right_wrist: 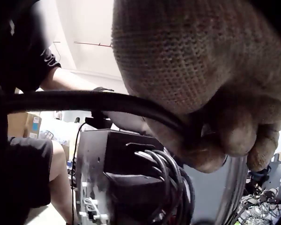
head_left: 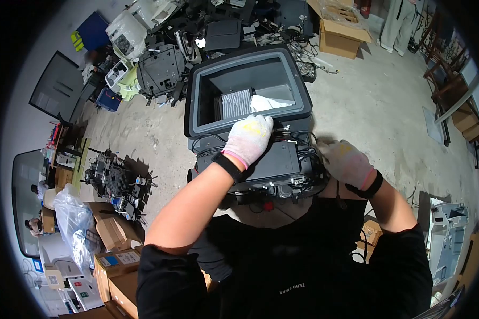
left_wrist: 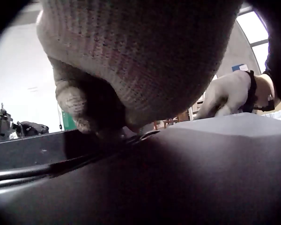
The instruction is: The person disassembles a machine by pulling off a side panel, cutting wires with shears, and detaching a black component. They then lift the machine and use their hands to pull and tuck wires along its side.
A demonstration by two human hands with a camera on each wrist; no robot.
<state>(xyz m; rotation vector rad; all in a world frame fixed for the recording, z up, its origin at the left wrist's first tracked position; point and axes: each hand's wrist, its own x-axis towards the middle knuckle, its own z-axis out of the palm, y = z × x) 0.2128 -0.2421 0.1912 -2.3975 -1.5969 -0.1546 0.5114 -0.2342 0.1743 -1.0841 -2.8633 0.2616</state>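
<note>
A dark grey machine with an open-topped bin stands before me. My left hand, in a pale knitted glove, lies over the machine's top beside the bin's near rim. Its fingers curl down onto black cables that run along the flat top. At the machine's right side, my gloved right hand grips a thick black cable in curled fingers. Below that hand, a bundle of black cables loops down the housing. Inside the bin are a ridged grey panel and a white sheet.
Dismantled dark parts and tangled wires pile up beyond the bin. Black machinery stands on the floor at left. Cardboard boxes are stacked at lower left, and an open carton sits at upper right. Pale plastic panels lie at right.
</note>
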